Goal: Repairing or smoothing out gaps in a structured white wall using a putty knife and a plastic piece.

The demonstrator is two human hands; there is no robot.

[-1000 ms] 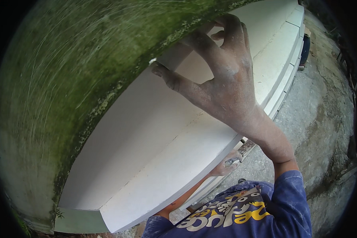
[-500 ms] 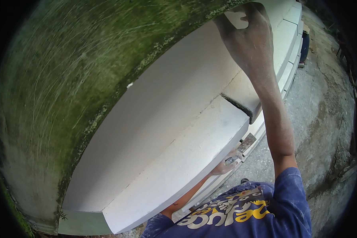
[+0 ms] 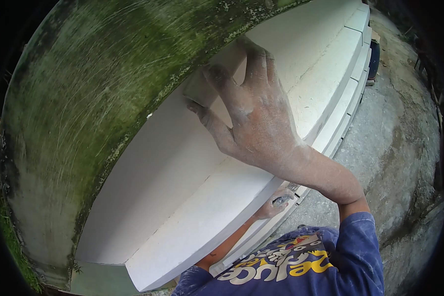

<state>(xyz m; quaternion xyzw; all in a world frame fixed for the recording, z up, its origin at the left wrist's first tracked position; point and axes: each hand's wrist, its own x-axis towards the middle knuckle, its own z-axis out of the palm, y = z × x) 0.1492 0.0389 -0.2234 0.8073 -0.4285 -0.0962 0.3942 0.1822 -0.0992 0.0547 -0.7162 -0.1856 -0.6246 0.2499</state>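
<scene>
Dusty and spread, my right hand (image 3: 261, 111) reaches over the row of white blocks (image 3: 172, 202). Its fingertips are at the back of the blocks, near the mossy wall (image 3: 98, 93). A greyish patch (image 3: 197, 89) shows beside these fingertips; whether it is shadow or a loose piece I cannot tell. Below the front edge of the top block, my left hand (image 3: 269, 209) is closed round the grey rounded handle (image 3: 282, 200) of what looks like a trowel. Its blade is mostly hidden. My right hand and forearm cover the joint between two blocks.
More white blocks (image 3: 352, 79) are stacked in courses toward the far right. Rough grey concrete ground (image 3: 380, 143) lies to the right. A dark object (image 3: 374, 59) stands at the far end of the stack. A pale green surface (image 3: 101, 278) shows at the near left end.
My right hand has come back from the far end of the blocks, down and to the left, and now covers the dark gap seen before. My left hand has shifted slightly left.
</scene>
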